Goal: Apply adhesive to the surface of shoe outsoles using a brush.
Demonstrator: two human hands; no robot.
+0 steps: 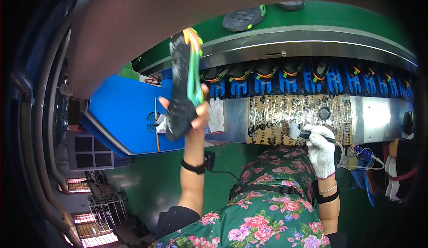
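My bare left hand point(200, 116) is raised and wrapped round the lower end of a black shoe point(182, 80) with a green and orange edge. The shoe stands nearly upright in my grip, with whitish smears on its dark face. On my right hand point(321, 152) is a white knit glove, closed round the dark handle of a brush point(294, 130) with pale bristles. The brush is over the tape-covered part of the metal bench point(267, 132). Just beyond it sits a small round black lid or dish point(324, 113).
A row of blue racks point(263, 84) holding several dark shoes runs behind the bench. Farther back, a grey shoe point(243, 19) rests on a green conveyor belt point(321, 18). A white glove point(216, 114) lies near my left hand. Left is a blue panel point(120, 114); cords hang at right.
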